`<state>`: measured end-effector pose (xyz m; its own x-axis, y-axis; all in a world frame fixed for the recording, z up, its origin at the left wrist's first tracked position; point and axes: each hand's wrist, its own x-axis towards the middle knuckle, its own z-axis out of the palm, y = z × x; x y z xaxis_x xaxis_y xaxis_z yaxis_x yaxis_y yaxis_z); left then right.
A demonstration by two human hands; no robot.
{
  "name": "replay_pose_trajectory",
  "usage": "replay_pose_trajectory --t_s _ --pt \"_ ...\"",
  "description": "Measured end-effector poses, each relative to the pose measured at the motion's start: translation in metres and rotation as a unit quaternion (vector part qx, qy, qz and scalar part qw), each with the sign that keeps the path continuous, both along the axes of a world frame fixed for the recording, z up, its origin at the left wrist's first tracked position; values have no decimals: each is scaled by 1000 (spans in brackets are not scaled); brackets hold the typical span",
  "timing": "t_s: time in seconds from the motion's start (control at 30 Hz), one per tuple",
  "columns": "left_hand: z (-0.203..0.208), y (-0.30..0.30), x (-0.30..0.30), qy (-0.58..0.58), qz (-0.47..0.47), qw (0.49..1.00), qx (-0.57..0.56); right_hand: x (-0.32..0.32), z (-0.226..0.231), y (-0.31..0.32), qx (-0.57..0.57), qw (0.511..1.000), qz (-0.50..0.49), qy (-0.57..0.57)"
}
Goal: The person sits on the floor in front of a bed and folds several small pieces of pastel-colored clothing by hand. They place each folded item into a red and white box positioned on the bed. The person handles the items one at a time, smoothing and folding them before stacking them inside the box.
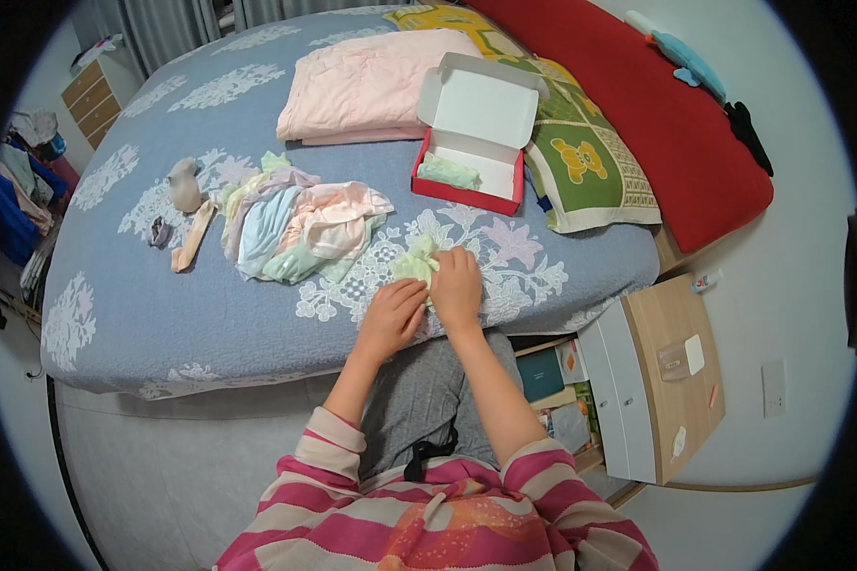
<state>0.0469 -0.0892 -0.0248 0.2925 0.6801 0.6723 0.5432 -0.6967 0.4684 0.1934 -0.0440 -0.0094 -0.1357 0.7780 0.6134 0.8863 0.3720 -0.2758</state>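
On the near side of the bed, a small crumpled pale green cloth garment (415, 259) lies between my two hands. My left hand (393, 312) has its fingers together over the garment's lower left edge, while my right hand (457, 283) grips its right side with curled fingers. Fingertips of both hands are partly hidden. To the left spreads a loose heap of pastel clothes (300, 224). Beyond my right hand stands an open red-and-white box (486, 202) with a folded pale green cloth (449, 171) inside.
A folded pink quilt (362, 81) lies behind the box, beside a green-and-yellow blanket (595, 181) and a red bolster (638, 105). Small socks (190, 238) lie at the left of the blue bedspread (143, 328). A cabinet (681, 381) with an open drawer (543, 373) stands at my right.
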Motion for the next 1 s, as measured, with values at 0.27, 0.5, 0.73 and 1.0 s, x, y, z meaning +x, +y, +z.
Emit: replay_pose_trajectory --t_s 0.27,0.5,0.73,1.0 --pt "1 -5 1 -88 25 996 6 -9 3 -29 34 998 32 35" --pt "3 -8 1 -65 45 997 13 -14 0 -30 -57 993 32 100" --pt "32 12 -16 -99 104 990 -1 -25 3 -31 31 995 79 49" --pt "50 66 -54 123 -97 987 23 -20 -3 -58 41 987 156 -5"
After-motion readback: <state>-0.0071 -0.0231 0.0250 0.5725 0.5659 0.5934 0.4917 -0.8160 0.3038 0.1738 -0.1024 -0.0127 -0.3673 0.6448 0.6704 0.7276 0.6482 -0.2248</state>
